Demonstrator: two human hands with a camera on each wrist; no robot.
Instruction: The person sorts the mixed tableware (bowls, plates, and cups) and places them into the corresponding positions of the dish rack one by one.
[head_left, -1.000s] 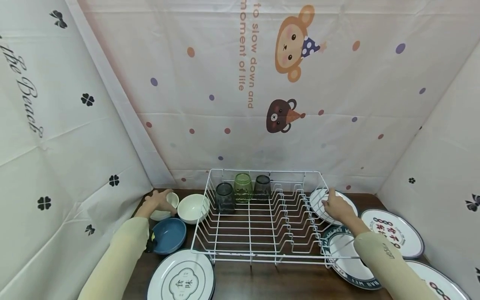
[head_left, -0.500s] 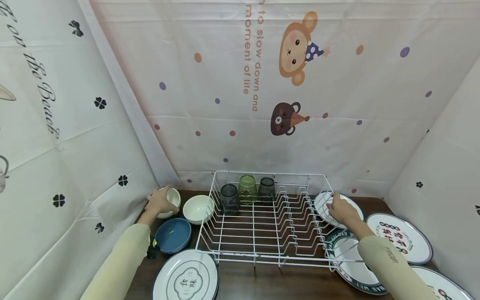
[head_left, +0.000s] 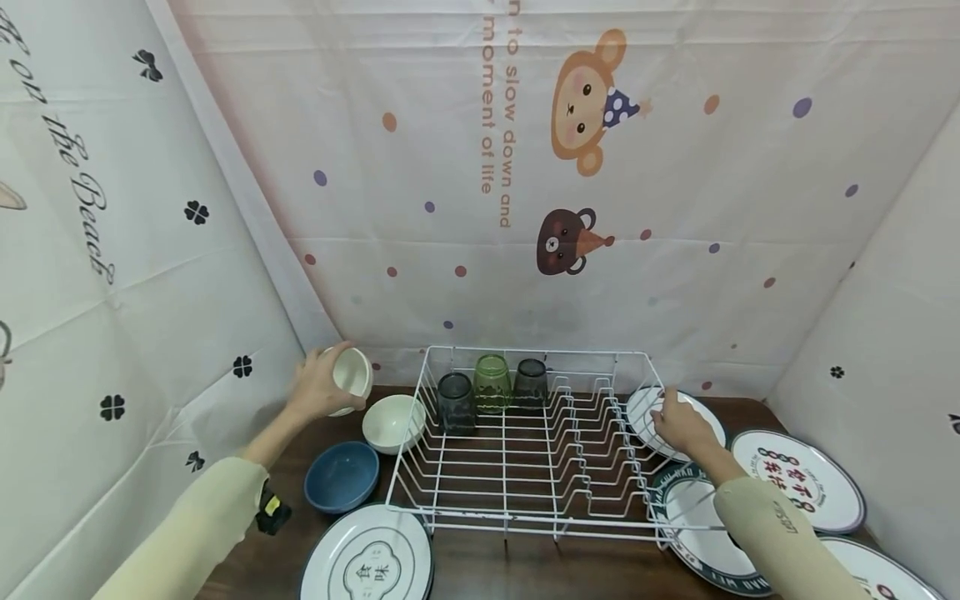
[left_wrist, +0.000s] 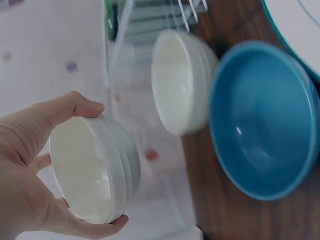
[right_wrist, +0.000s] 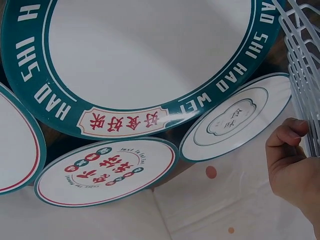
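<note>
My left hand (head_left: 315, 387) holds a small white bowl (left_wrist: 82, 170), thumb and fingers spread round its rim and side. The bowl is tilted, its inside facing right in the head view. Below it on the table are a second white bowl (head_left: 390, 425) and a blue bowl (head_left: 341, 477). With curled fingers, my right hand (head_left: 681, 425) grips the right side of the white wire dish rack (head_left: 525, 519), as the right wrist view also shows. Two dark glasses (head_left: 455, 404) and a green glass (head_left: 492, 383) stand upside down at the rack's back left.
White plates (head_left: 367, 558) lie stacked at the front left. Right of the rack are a small plate (head_left: 637, 417), a green-rimmed plate (right_wrist: 150, 55), and two red-lettered plates (head_left: 798, 479). Printed cloth walls (head_left: 420, 167) enclose the back and sides of the dark wooden table (head_left: 480, 575).
My left hand has lifted the white bowl up from the table and tilted it. My right hand has kept its place on the rack's side. The head view has shifted slightly.
</note>
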